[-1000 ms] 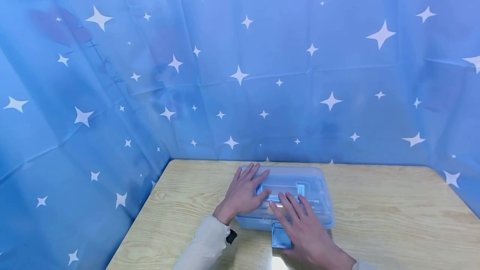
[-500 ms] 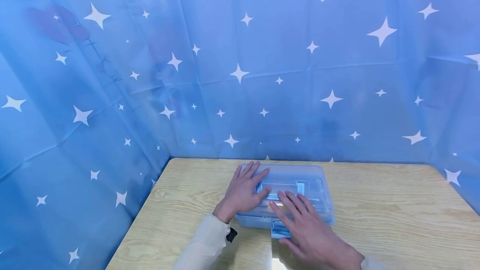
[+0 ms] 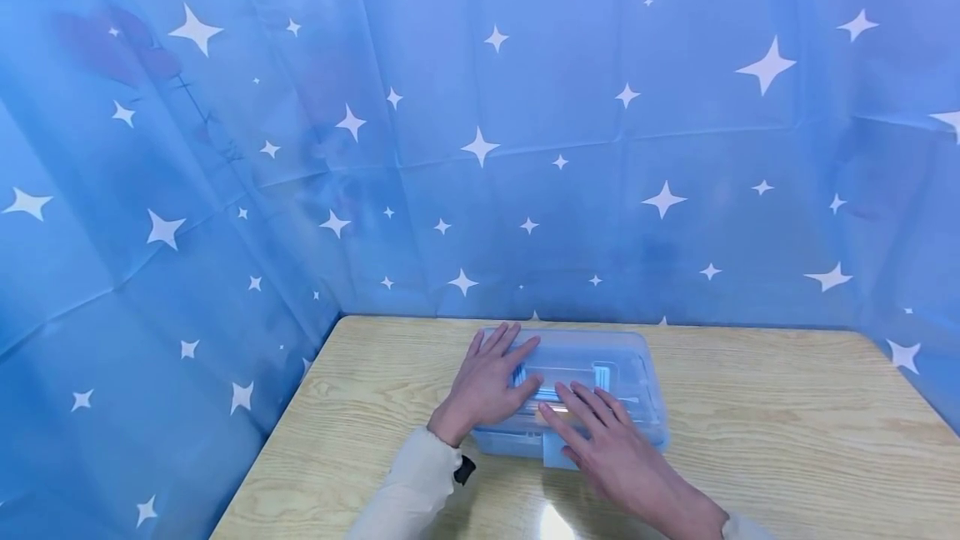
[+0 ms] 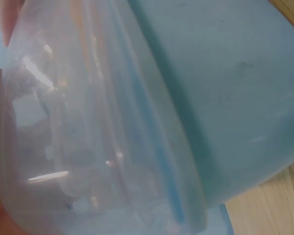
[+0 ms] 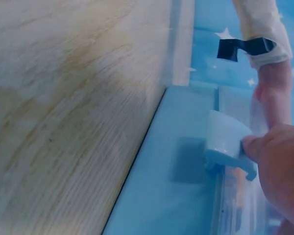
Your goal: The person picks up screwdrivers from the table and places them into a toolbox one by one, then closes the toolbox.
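A plastic box with a clear lid and a light-blue base sits on the wooden table. My left hand rests on the lid's left part, fingers spread. Over the front right of the lid lie the extended fingers of my right hand. Its thumb touches the light-blue latch at the middle of the front, which stands tilted out from the wall in the right wrist view. A folded blue handle shows on the lid. Several blurred things show through the clear plastic.
The wooden table extends to both sides of the box. A blue curtain with white stars hangs behind and to the left. A black strap is around the left wrist.
The latch has swung up from its lowered, outward position toward the box's front wall, with the right thumb moving along with it. The left hand has stayed in place on the lid.
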`<state>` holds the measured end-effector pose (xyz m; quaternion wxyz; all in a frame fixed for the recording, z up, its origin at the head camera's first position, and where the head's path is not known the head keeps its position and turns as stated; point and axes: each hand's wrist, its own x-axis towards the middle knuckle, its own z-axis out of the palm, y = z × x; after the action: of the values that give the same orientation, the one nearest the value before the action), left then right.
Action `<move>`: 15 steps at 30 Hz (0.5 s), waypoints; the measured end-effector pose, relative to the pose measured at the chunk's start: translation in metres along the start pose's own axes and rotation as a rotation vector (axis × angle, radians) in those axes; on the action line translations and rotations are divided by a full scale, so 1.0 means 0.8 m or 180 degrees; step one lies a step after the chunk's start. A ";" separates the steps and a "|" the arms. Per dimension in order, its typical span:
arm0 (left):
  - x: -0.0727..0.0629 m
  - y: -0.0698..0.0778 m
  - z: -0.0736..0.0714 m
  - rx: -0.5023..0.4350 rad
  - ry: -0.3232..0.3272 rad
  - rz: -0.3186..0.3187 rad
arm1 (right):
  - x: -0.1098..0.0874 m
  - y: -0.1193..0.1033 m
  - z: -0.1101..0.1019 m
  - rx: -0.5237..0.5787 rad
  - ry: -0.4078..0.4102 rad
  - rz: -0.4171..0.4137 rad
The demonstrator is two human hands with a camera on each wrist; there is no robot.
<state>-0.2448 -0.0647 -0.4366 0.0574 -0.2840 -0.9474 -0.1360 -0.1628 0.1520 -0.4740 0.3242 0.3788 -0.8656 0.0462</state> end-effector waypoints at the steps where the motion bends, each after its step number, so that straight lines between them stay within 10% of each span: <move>1: 0.000 0.000 0.000 0.0008 0.0002 0.0001 | 0.000 0.000 0.001 0.0004 0.0008 0.0015; 15: 0.000 0.001 -0.001 0.0031 0.0034 0.0001 | -0.002 -0.002 0.004 0.0088 -0.0025 0.0048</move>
<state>-0.2442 -0.0642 -0.4352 0.0638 -0.2832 -0.9477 -0.1329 -0.1621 0.1508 -0.4776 0.3151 0.3769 -0.8690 0.0591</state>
